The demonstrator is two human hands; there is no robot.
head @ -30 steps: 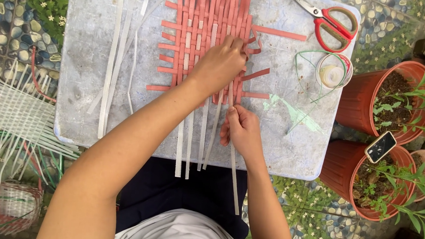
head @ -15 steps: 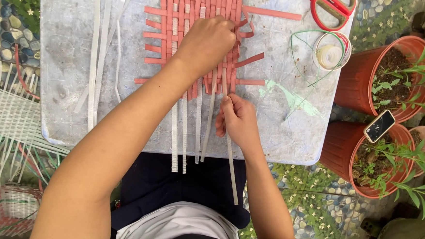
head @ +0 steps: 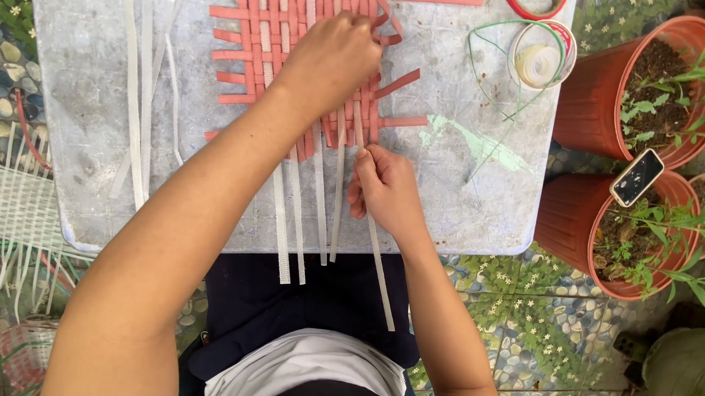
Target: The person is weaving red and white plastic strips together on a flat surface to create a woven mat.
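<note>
**One head-worn view, looking straight down**

There is a single view, taken from the person's head and aimed almost vertically down over the lap. It sits close: both forearms run up from the bottom edge, and the grey surface (head: 93, 88) fills the upper middle, its far side cut off by the top edge. Pebbled floor (head: 555, 329) shows to either side, with potted plants (head: 615, 91) at the right edge. No second view overlaps it.
</note>
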